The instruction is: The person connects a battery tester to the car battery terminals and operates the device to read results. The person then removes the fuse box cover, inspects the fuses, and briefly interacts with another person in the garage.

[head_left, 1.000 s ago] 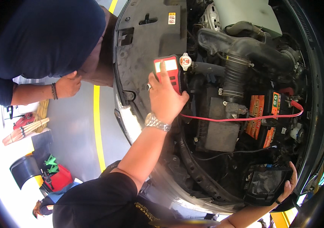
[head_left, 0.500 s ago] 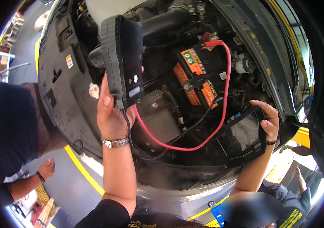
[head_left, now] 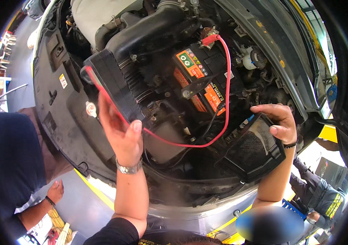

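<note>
My left hand, with a metal watch at the wrist, grips a black box-shaped handheld device. The device is tipped on its side, so its face is hidden. A red cable curves from near my left hand to a red clamp at the far end of the car battery, which has orange labels. A black cable reaches the battery's near end. To the right, my right hand holds a black plastic cover by its edge, fingers over the top and thumb against it.
An air intake duct and fluid reservoir lie around the battery in the engine bay. A radiator cap rests by the front panel. One person stands at the left, another at the lower right.
My left hand has lowered and tilted the device to the left, turning its face out of sight. The right hand still holds the cover, nearly in place. The view has shifted slightly.
</note>
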{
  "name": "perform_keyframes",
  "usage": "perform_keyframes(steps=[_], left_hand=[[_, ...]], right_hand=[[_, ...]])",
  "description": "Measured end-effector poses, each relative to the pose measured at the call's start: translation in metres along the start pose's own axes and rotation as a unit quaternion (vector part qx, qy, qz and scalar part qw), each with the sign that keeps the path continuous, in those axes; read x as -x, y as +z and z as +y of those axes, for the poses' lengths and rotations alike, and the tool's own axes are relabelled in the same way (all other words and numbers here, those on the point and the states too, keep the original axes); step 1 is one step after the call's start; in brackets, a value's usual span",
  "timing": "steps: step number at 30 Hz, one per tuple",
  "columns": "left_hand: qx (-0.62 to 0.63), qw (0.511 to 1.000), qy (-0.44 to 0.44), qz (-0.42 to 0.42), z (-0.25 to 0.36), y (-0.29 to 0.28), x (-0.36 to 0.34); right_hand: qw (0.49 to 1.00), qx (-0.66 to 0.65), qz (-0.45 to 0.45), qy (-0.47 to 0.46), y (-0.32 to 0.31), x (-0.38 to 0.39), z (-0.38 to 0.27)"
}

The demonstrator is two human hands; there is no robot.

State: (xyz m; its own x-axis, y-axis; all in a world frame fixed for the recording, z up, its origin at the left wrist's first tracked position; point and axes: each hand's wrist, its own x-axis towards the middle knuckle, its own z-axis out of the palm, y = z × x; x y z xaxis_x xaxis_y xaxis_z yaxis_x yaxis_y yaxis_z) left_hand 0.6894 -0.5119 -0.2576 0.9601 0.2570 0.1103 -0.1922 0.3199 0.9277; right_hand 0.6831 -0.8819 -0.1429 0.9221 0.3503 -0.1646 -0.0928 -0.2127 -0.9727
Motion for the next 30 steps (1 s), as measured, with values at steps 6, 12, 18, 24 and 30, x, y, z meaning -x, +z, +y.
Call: perform_keyframes(steps=[6, 12, 18, 24, 30], left_hand=[[-0.266, 0.942, 0.2, -0.035, -0.008, -0.001, 0.001], [-0.302, 0.942, 0.144, -0.012, -0.013, 0.002, 0.002], [-0.368, 0.914, 0.169, 0.006, -0.012, -0.002, 0.0], [-0.331, 0.93, 0.156, 0.015, -0.017, -0.002, -0.001], [-0.319, 0.935, 0.152, 0.013, -0.018, -0.001, 0.001]], right_hand=[[0.996, 0.062, -0.044, 0.04, -0.005, 0.001, 0.0], [0.993, 0.088, 0.069, -0.041, -0.005, 0.011, 0.009], [0.994, 0.096, 0.04, 0.023, -0.01, 0.015, 0.013], [0.996, 0.058, 0.071, 0.004, -0.004, 0.016, 0.011], [0.999, 0.031, 0.036, 0.023, -0.004, 0.01, 0.01]])
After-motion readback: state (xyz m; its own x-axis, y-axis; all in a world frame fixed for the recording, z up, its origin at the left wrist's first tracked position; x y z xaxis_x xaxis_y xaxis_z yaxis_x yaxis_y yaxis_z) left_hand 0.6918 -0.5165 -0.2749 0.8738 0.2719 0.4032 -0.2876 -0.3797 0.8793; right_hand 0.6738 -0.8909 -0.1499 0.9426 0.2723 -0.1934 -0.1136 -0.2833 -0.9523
